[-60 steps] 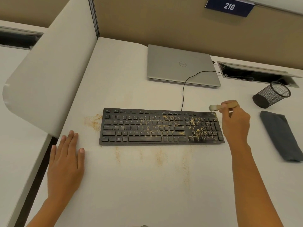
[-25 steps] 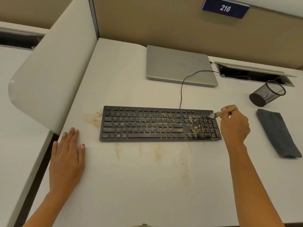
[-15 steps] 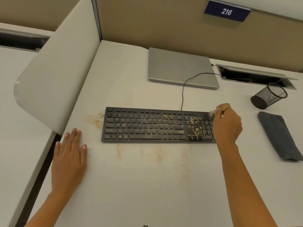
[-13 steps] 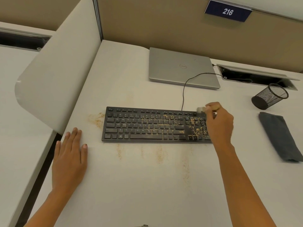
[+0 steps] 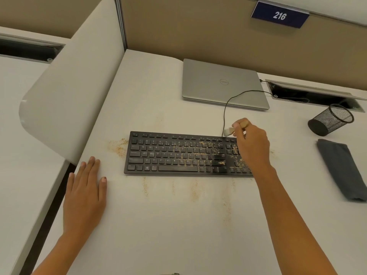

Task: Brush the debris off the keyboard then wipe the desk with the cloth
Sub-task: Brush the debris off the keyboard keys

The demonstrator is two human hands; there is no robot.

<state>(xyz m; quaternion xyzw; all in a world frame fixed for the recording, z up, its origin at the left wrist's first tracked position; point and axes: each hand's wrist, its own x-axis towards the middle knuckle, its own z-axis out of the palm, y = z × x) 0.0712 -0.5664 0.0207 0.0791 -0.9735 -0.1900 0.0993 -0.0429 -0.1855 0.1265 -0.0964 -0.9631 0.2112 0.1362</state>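
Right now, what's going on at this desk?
A person is cleaning a keyboard. The right hand grips a small brush, its bristles by the keyboard's back edge near the right end. The left hand rests flat on the desk, left of the keyboard. Crumb-like debris lies on the right-side keys and on the desk around it. The grey cloth lies at the right, untouched.

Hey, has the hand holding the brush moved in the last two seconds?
Yes, the right hand moved left, from beyond the right end of the keyboard to over its number pad.
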